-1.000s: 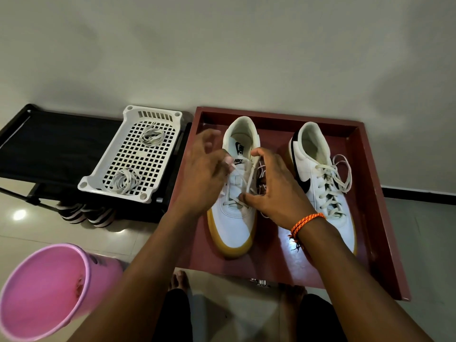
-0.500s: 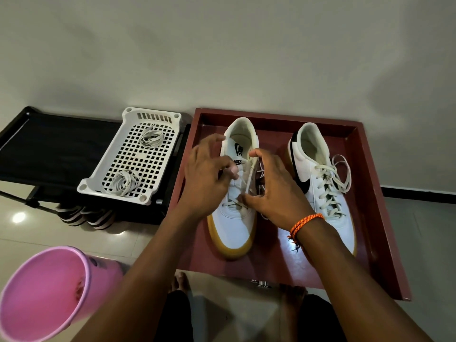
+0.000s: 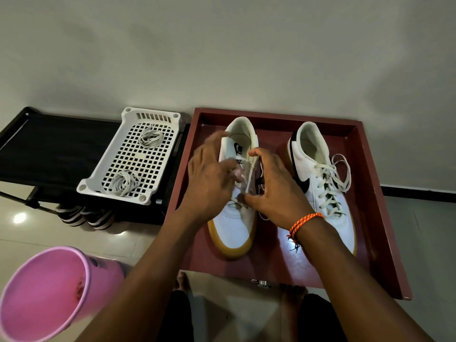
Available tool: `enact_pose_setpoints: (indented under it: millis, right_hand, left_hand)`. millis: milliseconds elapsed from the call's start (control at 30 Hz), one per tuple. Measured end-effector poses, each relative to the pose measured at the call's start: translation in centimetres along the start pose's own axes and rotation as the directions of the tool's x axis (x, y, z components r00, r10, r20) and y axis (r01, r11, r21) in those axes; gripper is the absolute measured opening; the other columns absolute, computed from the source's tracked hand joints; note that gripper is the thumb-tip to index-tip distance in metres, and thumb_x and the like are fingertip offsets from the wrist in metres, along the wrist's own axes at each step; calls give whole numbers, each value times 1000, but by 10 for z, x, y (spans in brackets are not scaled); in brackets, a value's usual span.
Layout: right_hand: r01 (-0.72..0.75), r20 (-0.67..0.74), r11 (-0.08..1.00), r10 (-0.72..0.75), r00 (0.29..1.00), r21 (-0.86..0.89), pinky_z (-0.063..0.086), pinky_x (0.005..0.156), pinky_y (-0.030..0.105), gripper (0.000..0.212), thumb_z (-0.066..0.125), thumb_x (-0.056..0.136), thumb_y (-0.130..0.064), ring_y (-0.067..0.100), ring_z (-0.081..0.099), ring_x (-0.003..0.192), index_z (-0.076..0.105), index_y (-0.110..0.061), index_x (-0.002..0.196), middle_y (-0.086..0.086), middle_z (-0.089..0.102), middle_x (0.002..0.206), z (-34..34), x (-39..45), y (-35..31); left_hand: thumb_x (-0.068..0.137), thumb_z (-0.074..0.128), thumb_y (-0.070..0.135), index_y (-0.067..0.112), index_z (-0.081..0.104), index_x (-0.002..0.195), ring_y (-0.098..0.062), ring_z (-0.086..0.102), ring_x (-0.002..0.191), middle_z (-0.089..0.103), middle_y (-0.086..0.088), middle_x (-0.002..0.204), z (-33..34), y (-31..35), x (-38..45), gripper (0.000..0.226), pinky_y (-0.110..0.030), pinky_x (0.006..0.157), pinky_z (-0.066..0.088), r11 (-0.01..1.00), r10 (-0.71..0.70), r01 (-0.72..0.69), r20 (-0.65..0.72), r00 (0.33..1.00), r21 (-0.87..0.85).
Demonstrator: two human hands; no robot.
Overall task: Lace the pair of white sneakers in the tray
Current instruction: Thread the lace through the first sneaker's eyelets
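White leather sneakers sit side by side in the dark red wooden tray [image 3: 370, 218]: the right sneaker [image 3: 323, 191] near its right edge looks fully laced, the left sneaker [image 3: 238, 218] only partly. Both hands work its white lace [image 3: 250, 172], the left hand [image 3: 209, 176] blurred, apparently pinching, the right hand [image 3: 274, 191] curled beside the eyelets. Threading the next eyelet seems due.

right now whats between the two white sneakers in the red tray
In the head view, the right hand lies between the partly laced white sneaker and the fully laced white sneaker, over bare red tray floor.
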State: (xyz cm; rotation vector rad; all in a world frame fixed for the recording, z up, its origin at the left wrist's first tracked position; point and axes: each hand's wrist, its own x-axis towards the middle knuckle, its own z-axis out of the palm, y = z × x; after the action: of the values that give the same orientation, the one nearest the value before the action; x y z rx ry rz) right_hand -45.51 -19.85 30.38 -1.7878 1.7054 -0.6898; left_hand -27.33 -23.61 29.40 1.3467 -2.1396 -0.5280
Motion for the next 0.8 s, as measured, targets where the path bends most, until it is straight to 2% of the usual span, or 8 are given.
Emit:
enact_pose_setpoints:
  millis: [133, 233, 333, 433, 500, 600, 667, 800]
  right_hand:
    - [-13, 2, 1000, 13, 1000, -16, 60, 85, 46, 94, 90, 74, -36, 21, 65, 107, 32, -42, 147, -8, 43, 145, 0, 0, -1]
    - [-8, -2, 1000, 8, 1000, -3, 60, 84, 46, 92, 89, 74, -32, 20, 66, 103, 32, -42, 147, -7, 43, 144, 0, -1, 0]
    - [3, -12, 1000, -3, 1000, -3, 60, 82, 45, 90, 87, 76, -34, 19, 65, 104, 33, -41, 148, -7, 43, 144, 0, -1, 0]
    - [0, -13, 1000, 0, 1000, 0, 60, 83, 43, 92, 88, 75, -37, 18, 64, 108, 32, -42, 148, -8, 43, 145, 0, -1, 0]
    - [-7, -9, 1000, 7, 1000, -14, 60, 82, 43, 93, 89, 75, -37, 19, 65, 107, 32, -43, 148, -8, 43, 145, 0, 0, -1]
    - [-17, -6, 999, 17, 1000, -29, 60, 82, 43, 95, 90, 74, -37, 19, 65, 105, 31, -43, 148, -8, 43, 146, 0, 0, 0]
    - [-14, -5, 1000, 14, 1000, -23, 60, 81, 43, 93, 89, 75, -36, 18, 65, 102, 32, -42, 148, -8, 43, 146, 1, 0, 0]
    - [1, -15, 1000, -1, 1000, -2, 60, 79, 41, 87, 86, 78, -37, 16, 64, 103, 33, -41, 148, -8, 43, 144, 1, -1, -1]
  left_hand:
    - [98, 68, 25, 39, 71, 103, -28, 34, 151, 37, 6, 162, -11, -7, 6, 15, -64, 115, 35, 990, -108, 99, -91, 990, -98]
    - [96, 64, 31, 44, 72, 106, -26, 27, 156, 31, 10, 167, -7, -5, 1, 18, -61, 122, 25, 1000, -14, 14, 21, 1000, -1]
    - [93, 71, 32, 37, 76, 94, -28, 15, 160, 21, 10, 174, 2, 0, -4, 7, -69, 122, 14, 992, 14, -34, 157, 987, 124]
    - [92, 76, 33, 36, 76, 85, -25, 21, 157, 25, 17, 171, 1, 3, -2, 7, -61, 120, 17, 994, -13, 2, 92, 996, 112]
    - [93, 75, 30, 36, 76, 87, -23, 25, 155, 30, 20, 168, -4, 2, 1, 8, -55, 118, 19, 995, -95, 94, 22, 995, 22]
    - [97, 72, 27, 38, 76, 95, -21, 27, 153, 36, 19, 163, -9, 0, 3, 12, -56, 118, 20, 987, -156, 155, -23, 988, -35]
    - [97, 66, 28, 42, 74, 102, -20, 24, 155, 35, 20, 164, -8, 0, 1, 17, -58, 122, 17, 995, -95, 95, 20, 995, 25]
    - [95, 51, 49, 43, 74, 105, -25, 11, 160, 19, 16, 174, 5, -2, -5, 25, -65, 123, 12, 996, -31, 16, 173, 984, 86]
